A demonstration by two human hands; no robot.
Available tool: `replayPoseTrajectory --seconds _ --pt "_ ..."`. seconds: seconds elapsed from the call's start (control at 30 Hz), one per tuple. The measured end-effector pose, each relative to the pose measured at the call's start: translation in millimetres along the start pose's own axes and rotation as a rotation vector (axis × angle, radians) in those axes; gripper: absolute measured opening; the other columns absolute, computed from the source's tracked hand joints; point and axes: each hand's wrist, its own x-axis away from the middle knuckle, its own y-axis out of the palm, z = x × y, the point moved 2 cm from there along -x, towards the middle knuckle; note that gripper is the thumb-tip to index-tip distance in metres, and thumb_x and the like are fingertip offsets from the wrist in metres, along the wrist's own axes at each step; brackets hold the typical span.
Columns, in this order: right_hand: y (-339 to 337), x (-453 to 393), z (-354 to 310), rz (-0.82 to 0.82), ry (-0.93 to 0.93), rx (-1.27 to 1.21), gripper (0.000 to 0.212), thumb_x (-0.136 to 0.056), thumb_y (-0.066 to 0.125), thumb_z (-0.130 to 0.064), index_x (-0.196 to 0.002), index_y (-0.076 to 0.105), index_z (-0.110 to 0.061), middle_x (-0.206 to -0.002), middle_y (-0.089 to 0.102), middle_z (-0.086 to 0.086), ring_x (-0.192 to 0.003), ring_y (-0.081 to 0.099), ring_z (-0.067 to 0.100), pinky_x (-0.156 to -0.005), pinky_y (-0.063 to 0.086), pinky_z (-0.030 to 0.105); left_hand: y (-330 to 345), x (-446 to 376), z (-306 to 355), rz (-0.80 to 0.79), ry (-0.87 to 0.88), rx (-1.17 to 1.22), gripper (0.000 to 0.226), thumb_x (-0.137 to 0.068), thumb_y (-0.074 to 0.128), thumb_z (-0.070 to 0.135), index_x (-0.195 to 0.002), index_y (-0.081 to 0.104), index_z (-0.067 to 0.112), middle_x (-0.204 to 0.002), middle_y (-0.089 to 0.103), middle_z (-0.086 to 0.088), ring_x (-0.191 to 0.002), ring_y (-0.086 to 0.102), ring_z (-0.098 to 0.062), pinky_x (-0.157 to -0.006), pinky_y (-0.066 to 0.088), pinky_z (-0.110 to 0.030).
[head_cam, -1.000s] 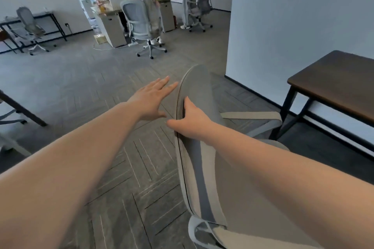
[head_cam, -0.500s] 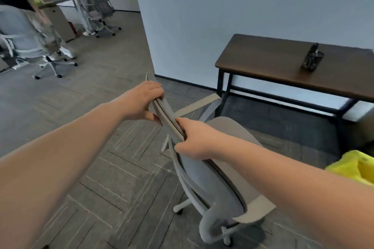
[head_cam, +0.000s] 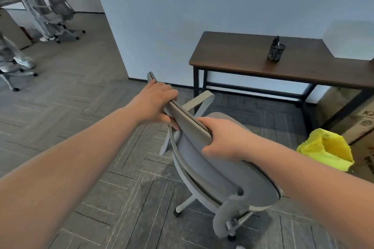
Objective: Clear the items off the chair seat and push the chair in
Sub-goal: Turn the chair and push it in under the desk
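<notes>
both hands clamp chair backrest | desk apparently nearer than before

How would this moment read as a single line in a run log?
phase: pushing chair in | left hand: gripping backrest top | right hand: gripping backrest top | chair seat: mostly hidden | desk: ahead, chair not under it

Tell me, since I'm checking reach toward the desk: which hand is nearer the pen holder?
Right. The right hand grips the chair backrest on the side toward the pen holder; the left hand grips it farther left, away from the desk.
</notes>
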Motion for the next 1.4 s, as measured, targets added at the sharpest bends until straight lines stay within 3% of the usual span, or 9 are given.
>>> replayPoseTrajectory --seconds 0.17,0.3,0.5,0.63,0.8,1.0,1.13,1.23,1.4 --pt "-18 2 37 0.125 0.053 0.062 0.045 -0.079 0.059 -0.016 -0.12 0.053 -0.034 -0.106 0.064 -0.008 -0.096 0.06 0.018 -0.08 0.055 0.038 0 -37 22 -0.051 -0.03 -0.053 0.063 -0.054 0.065 0.071 -0.086 0.044 0.022 -0.086 0.044 0.008 -0.085 0.04 -0.015 -0.092 0.037 -0.036" --pt "-46 10 86 0.199 0.148 0.118 0.039 -0.079 0.059 -0.022 -0.115 0.055 -0.035 -0.103 0.064 -0.011 -0.096 0.06 0.017 -0.076 0.054 0.037 6 -76 50 -0.026 -0.061 -0.033 0.062 -0.058 0.066 0.073 -0.086 0.044 0.022 -0.086 0.043 0.007 -0.088 0.043 -0.019 -0.104 0.034 -0.045" --pt "-87 17 162 0.26 0.256 0.259 0.026 -0.082 0.061 -0.033 -0.107 0.056 -0.031 -0.098 0.063 -0.01 -0.097 0.06 0.019 -0.068 0.048 0.033 17 -132 100 0.005 -0.102 0.051 0.061 -0.067 0.067 0.065 -0.102 0.051 0.018 -0.097 0.051 0.002 -0.109 0.048 -0.025 -0.115 0.016 -0.06" --pt "-121 9 206 0.299 0.28 0.282 0.022 -0.08 0.064 -0.038 -0.098 0.057 -0.028 -0.088 0.056 -0.011 -0.089 0.054 0.018 -0.063 0.039 0.029 15 -184 120 -0.009 -0.081 0.07 0.055 -0.069 0.066 0.065 -0.099 0.049 0.022 -0.098 0.052 0.002 -0.11 0.048 -0.025 -0.112 0.015 -0.061" --pt "-151 -9 247 0.33 0.264 0.322 0.027 -0.078 0.065 -0.041 -0.097 0.057 -0.023 -0.096 0.064 -0.005 -0.092 0.059 0.021 -0.063 0.041 0.03 19 -236 125 0.02 -0.074 0.067 0.054 -0.067 0.065 0.068 -0.084 0.035 0.025 -0.09 0.042 0.007 -0.104 0.05 -0.025 -0.112 0.019 -0.06" --pt "-188 -22 297 0.315 0.253 0.358 0.031 -0.078 0.066 -0.045 -0.097 0.058 -0.021 -0.096 0.065 -0.004 -0.092 0.059 0.022 -0.064 0.045 0.032 27 -292 143 0.085 -0.046 0.043 0.057 -0.066 0.063 0.071 -0.085 0.039 0.023 -0.091 0.049 0.005 -0.102 0.052 -0.025 -0.11 0.025 -0.052" --pt "-219 -21 334 0.281 0.239 0.388 0.03 -0.077 0.068 -0.05 -0.091 0.058 -0.025 -0.091 0.063 -0.008 -0.09 0.06 0.018 -0.061 0.045 0.03 31 -323 165 0.143 0.002 -0.003 0.056 -0.07 0.055 0.074 -0.085 0.037 0.022 -0.086 0.043 0.006 -0.085 0.045 -0.019 -0.096 0.035 -0.04" --pt "-236 -16 358 0.255 0.231 0.408 0.028 -0.076 0.069 -0.05 -0.072 0.047 -0.034 -0.076 0.053 -0.014 -0.081 0.053 0.015 -0.052 0.035 0.025 32 -340 182 0.147 -0.002 0.006 0.053 -0.074 0.052 0.072 -0.083 0.033 0.024 -0.084 0.039 0.008 -0.081 0.035 -0.014 -0.092 0.036 -0.039" --pt "-260 -15 394 0.276 0.252 0.417 0.031 -0.073 0.072 -0.053 -0.083 0.053 -0.031 -0.084 0.057 -0.013 -0.083 0.052 0.014 -0.061 0.043 0.03 28 -368 204 0.107 0.025 0.021 0.045 -0.081 0.049 0.066 -0.082 0.035 0.024 -0.083 0.042 0.008 -0.081 0.041 -0.016 -0.082 0.036 -0.036"
